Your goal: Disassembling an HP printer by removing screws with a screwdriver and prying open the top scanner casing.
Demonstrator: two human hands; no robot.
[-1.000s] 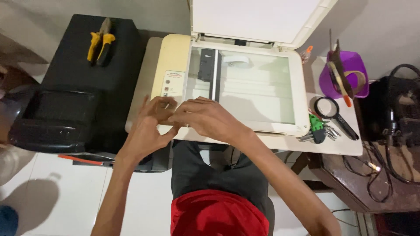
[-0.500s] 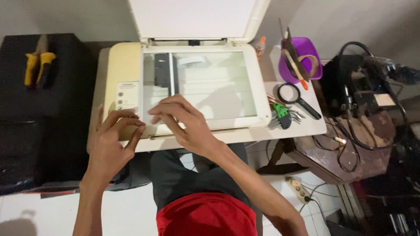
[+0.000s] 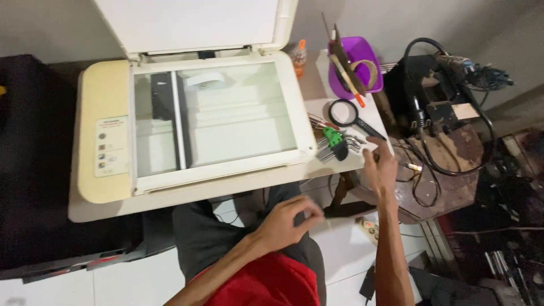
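1. The right hand (image 3: pixel 381 164) is reaching to the table's right edge, fingers loosely spread and holding nothing, fingertips touching the white tabletop (image 3: pixel 334 164).
2. The hex key set (image 3: pixel 335 144), green-handled with its keys fanned out, is lying just beside that hand, at about ten o'clock from it; its long axis is running roughly nine to three.
3. The magnifying glass (image 3: pixel 348 115) is sitting at about eleven o'clock from the hand, handle pointing toward four.
4. The left hand (image 3: pixel 289 221) is hanging over the lap, fingers curled in, apparently empty, well apart from the keys.
5. The right hand is clearly the nearer one.
6. The open scanner (image 3: pixel 102 141) is lying at nine o'clock from the keys.
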